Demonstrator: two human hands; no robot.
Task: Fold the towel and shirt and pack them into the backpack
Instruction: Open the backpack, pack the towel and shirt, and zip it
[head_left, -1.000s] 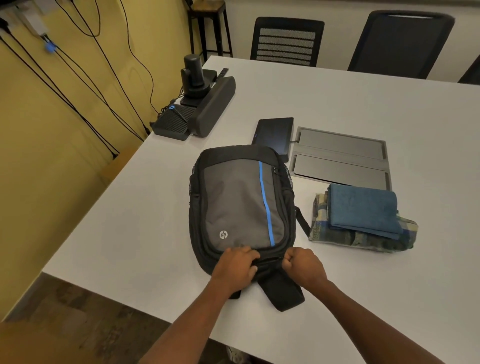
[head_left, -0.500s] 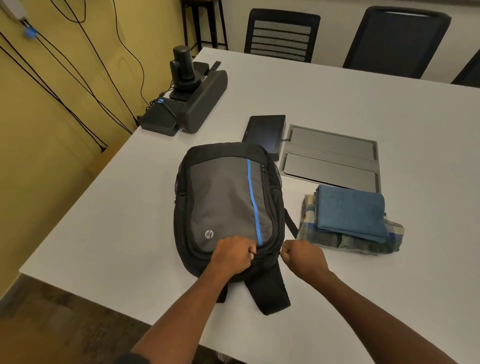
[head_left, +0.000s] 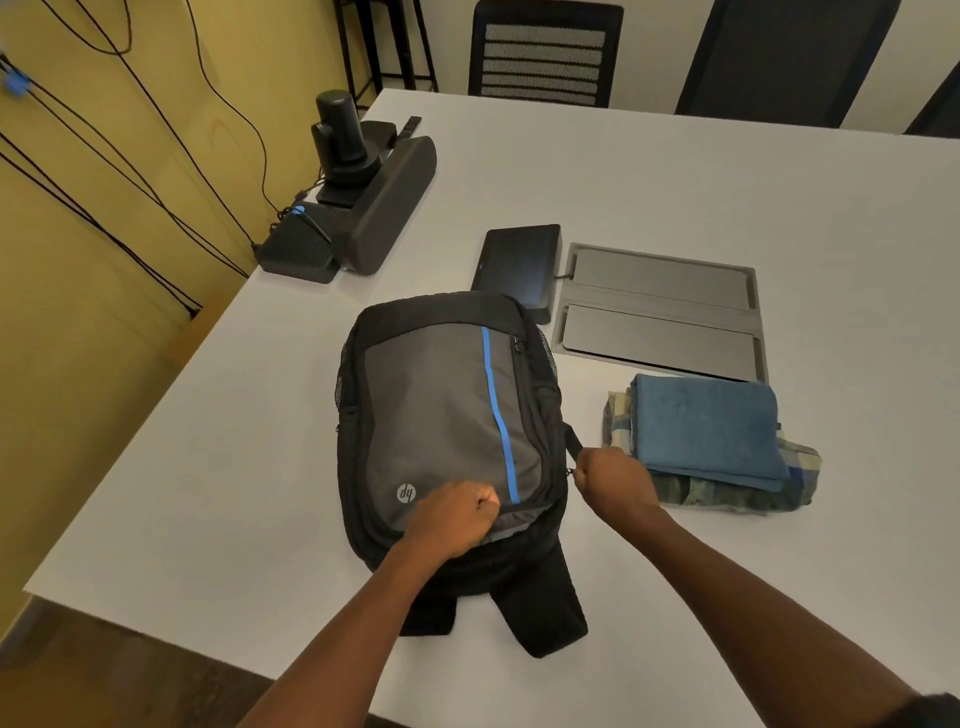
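Observation:
A black and grey backpack (head_left: 447, 410) with a blue stripe lies flat on the white table (head_left: 675, 176), its top end towards me. My left hand (head_left: 452, 514) pinches the fabric at the zip edge near the top. My right hand (head_left: 613, 480) is closed on the zip pull at the bag's right side. The zip stands partly open between my hands, showing grey lining. To the right, a folded blue towel (head_left: 706, 426) rests on a folded plaid shirt (head_left: 727, 493).
A tablet (head_left: 519, 265) and a grey recessed panel (head_left: 660, 312) lie beyond the backpack. A black speaker bar with a camera (head_left: 363, 202) sits at the table's left edge by a yellow wall with cables. Chairs (head_left: 545, 52) stand at the far side.
My right hand has moved right and away along the bag's side with the zip pull, and the zip has opened wider. My left hand stays at the top edge.

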